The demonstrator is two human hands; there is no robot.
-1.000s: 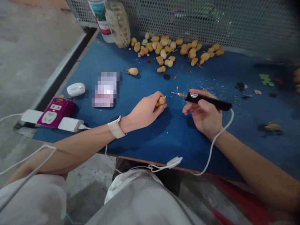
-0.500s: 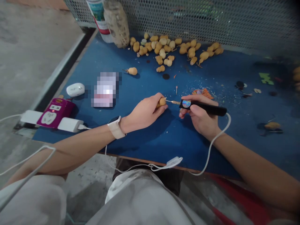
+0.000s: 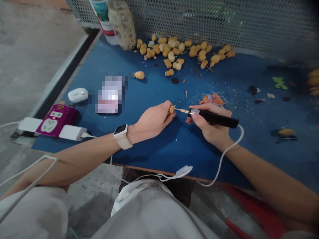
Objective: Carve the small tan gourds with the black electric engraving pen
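Nearer the person than the small held gourd (image 3: pixel 171 110), a white cable with an inline piece (image 3: pixel 183 171) hangs by the front edge of the blue table (image 3: pixel 147 89). Around the gourd itself, the left hand (image 3: pixel 154 121) is closed, fingers pinching it so that only its end shows; a watch (image 3: pixel 122 135) sits on that wrist. To the gourd's right, the right hand (image 3: pixel 211 126) is clamped on a black pen-shaped tool (image 3: pixel 218 119) — its thin metal tip reaches the gourd's end, though whether they touch is too small to tell. Well left of the gourd lie a purple power socket (image 3: pixel 58 120), a white case (image 3: pixel 78 95) and a pixelated flat object (image 3: pixel 109 94). Just beyond the gourd, to the right, are a small pin (image 3: pixel 186 95) and orange scraps (image 3: pixel 213 99). Farther beyond it come a dark disc (image 3: pixel 175 81), then a heap of gourds (image 3: pixel 171 49) — and behind them, a mesh panel (image 3: pixel 174 16).
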